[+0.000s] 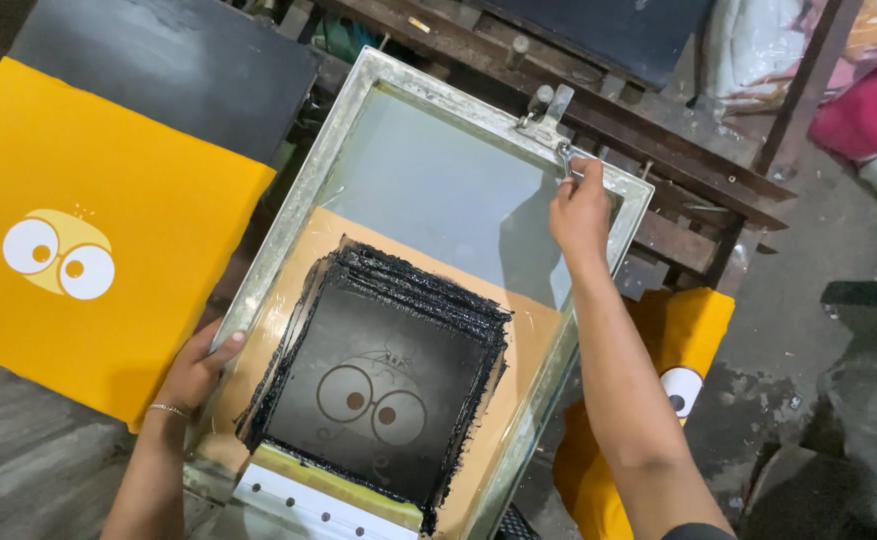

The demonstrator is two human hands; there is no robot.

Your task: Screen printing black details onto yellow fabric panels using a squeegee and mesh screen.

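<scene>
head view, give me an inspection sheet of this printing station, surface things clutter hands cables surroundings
surface: yellow fabric with white eye print lies flat on the board at left.
job's things: metal-framed screen, black ink around an eye stencil; squeegee rests at its near edge.
clutter: yellow garment hangs below the frame at right.
grippers: left hand grips the frame's left rail; right hand holds a small tool at the clamp on the far rail.
cables: nothing seen.
surroundings: stained concrete floor, pink and white bags at upper right.
</scene>
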